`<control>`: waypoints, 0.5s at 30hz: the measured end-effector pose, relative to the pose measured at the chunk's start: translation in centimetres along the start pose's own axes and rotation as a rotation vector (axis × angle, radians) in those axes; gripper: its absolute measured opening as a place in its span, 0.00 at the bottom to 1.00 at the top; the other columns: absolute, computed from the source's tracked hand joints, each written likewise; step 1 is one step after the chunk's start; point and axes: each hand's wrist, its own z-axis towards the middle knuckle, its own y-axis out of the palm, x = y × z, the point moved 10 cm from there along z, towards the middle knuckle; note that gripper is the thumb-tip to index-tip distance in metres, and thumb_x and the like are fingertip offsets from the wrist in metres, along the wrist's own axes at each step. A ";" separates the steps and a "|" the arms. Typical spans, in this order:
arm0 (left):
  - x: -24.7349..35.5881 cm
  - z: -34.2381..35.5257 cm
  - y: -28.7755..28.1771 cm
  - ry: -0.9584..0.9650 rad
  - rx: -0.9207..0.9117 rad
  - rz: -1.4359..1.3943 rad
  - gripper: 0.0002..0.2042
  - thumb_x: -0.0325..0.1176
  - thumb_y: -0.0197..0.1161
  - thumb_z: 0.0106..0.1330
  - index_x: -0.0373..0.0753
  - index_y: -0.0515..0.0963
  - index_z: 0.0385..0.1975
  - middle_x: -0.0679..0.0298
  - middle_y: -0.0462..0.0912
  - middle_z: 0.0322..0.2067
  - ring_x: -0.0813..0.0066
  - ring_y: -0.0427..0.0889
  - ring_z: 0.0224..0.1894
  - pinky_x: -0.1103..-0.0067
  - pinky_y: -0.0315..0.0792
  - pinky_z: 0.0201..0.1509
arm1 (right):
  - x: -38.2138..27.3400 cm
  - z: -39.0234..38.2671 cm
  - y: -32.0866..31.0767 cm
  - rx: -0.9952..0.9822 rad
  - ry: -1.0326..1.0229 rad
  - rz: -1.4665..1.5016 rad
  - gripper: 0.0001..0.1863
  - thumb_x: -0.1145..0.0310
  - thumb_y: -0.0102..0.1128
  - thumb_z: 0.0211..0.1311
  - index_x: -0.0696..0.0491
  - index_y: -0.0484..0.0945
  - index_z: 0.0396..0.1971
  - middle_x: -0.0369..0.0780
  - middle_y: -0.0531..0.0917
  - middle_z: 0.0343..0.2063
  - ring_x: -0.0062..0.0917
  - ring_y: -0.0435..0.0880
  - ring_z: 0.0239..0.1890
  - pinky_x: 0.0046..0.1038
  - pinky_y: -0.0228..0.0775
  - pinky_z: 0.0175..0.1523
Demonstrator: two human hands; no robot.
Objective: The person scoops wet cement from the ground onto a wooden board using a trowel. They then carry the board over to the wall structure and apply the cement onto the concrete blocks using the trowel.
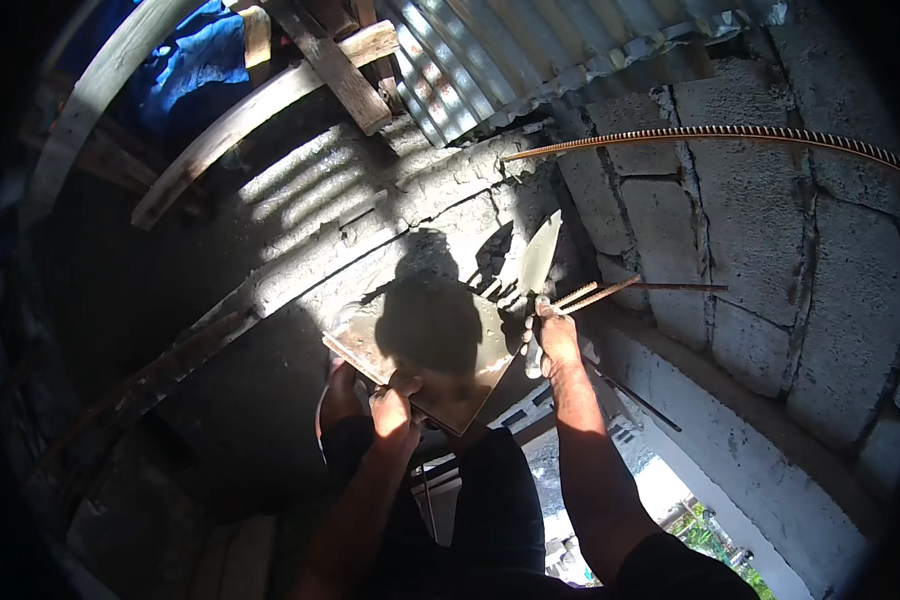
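My left hand (394,412) is closed on the near left edge of a flat, squarish mortar board (467,388). Grey, wet-looking smears cover part of the board, and a head-shaped shadow falls across it. In my right hand (560,340), to the right of the board, is a pointing trowel (542,255); the fingers wrap its handle. The blade points up and away, close to the sunlit top of a block wall (315,285). Rough grey mortar lies along that wall beyond the board.
Rusty rebar ends (610,290) jut out beside my right hand. A longer rebar (710,132) crosses the grey block wall (750,220) at right. Corrugated metal sheets (530,50) and wooden beams (235,125) are at the top. A bright opening (670,500) lies below right.
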 end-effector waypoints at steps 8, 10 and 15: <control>1.9 7.2 -7.7 -0.018 -0.046 0.271 0.20 0.18 0.58 0.52 0.33 0.74 0.48 0.61 0.80 0.36 0.68 0.83 0.37 0.73 0.80 0.43 | 10.8 9.3 9.6 -0.086 0.167 0.236 0.18 0.53 0.55 0.69 0.54 0.77 0.33 0.37 0.76 0.18 0.26 0.76 0.17 0.32 0.70 0.20; 3.1 9.1 -8.2 0.014 -0.081 0.253 0.21 0.17 0.58 0.51 0.33 0.73 0.49 0.61 0.80 0.37 0.68 0.83 0.40 0.73 0.79 0.46 | 11.2 12.5 12.7 -0.084 0.049 0.421 0.19 0.50 0.54 0.69 0.53 0.76 0.35 0.37 0.75 0.17 0.26 0.71 0.13 0.30 0.66 0.18; 4.3 12.1 -10.3 -0.059 -0.015 0.359 0.25 0.17 0.60 0.49 0.34 0.72 0.52 0.59 0.79 0.41 0.67 0.81 0.43 0.71 0.77 0.49 | 13.4 21.0 17.9 -0.026 0.089 0.382 0.19 0.50 0.53 0.70 0.52 0.76 0.35 0.35 0.72 0.15 0.25 0.71 0.14 0.28 0.65 0.18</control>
